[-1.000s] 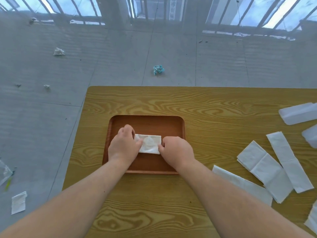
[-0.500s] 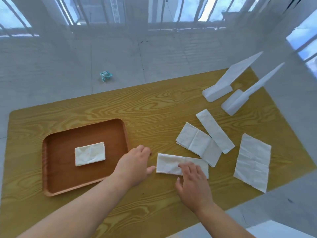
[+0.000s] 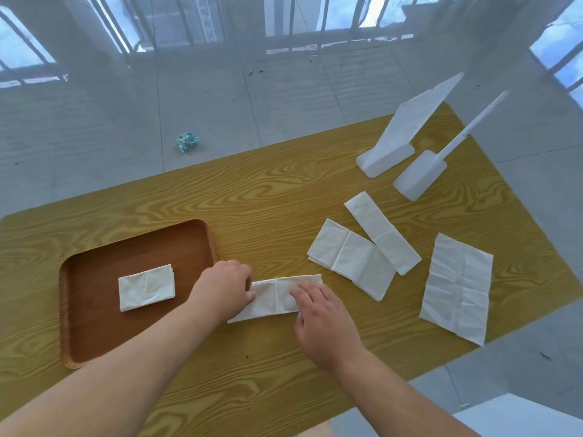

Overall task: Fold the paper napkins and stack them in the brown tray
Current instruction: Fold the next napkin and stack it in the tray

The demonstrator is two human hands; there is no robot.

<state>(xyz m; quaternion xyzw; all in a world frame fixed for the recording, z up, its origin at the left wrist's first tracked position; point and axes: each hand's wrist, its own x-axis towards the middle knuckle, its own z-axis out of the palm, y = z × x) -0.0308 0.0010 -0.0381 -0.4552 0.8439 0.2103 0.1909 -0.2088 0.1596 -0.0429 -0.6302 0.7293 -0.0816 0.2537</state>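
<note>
The brown tray [image 3: 94, 335] lies on the left of the wooden table [image 3: 284, 197], with one folded white napkin [image 3: 146, 287] flat in its middle. Just right of the tray a long strip napkin [image 3: 274, 298] lies on the table. My left hand [image 3: 225, 287] pinches the strip's left end with curled fingers. My right hand [image 3: 321, 320] presses flat on the strip's right end, fingers spread. Further right lie three more napkins: a wide folded one [image 3: 350, 258], a narrow strip [image 3: 381, 231] and an unfolded sheet [image 3: 457, 288].
Two white plastic stands [image 3: 394, 143] [image 3: 422, 173] sit at the table's far right corner. A crumpled teal scrap [image 3: 187, 141] lies on the tiled floor beyond the table. The table's right edge runs close past the unfolded sheet.
Both hands left the folded napkin in the tray and moved right to the strip napkin. My left hand, open beside it half a second ago, now grips its left end.
</note>
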